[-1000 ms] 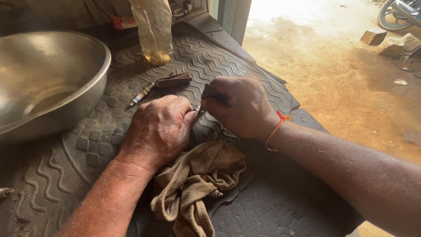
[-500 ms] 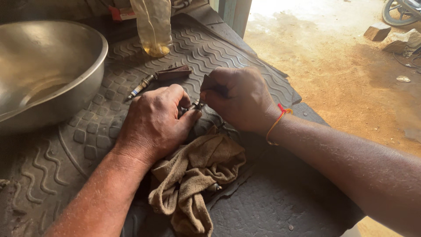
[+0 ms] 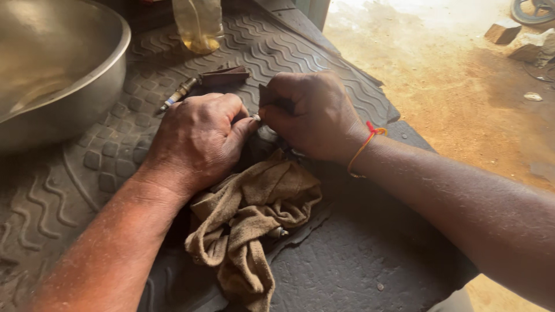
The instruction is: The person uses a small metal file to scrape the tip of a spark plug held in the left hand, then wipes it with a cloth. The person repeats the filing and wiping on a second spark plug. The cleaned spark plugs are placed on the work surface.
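My left hand [image 3: 196, 138] is closed around a small metal part [image 3: 255, 118], whose shiny tip shows between thumb and finger. My right hand [image 3: 315, 115] meets it from the right, fingers pinched on a small dark strip [image 3: 272, 98] pressed against that tip. A red and orange thread band [image 3: 366, 143] circles the right wrist. Both hands hover just above a crumpled tan rag [image 3: 251, 216] lying on the dark ribbed rubber mat [image 3: 358, 260]. What else the left hand encloses is hidden.
A large steel bowl [image 3: 87, 98] stands at the left. A slim metal tool with a dark handle [image 3: 199, 84] lies behind the hands. A clear bottle with yellow liquid [image 3: 199, 26] stands at the back. Sandy ground [image 3: 462, 86] with bricks lies to the right.
The two hands have stayed together on the small part, with slight shifts of the fingers. The view has drifted a little.
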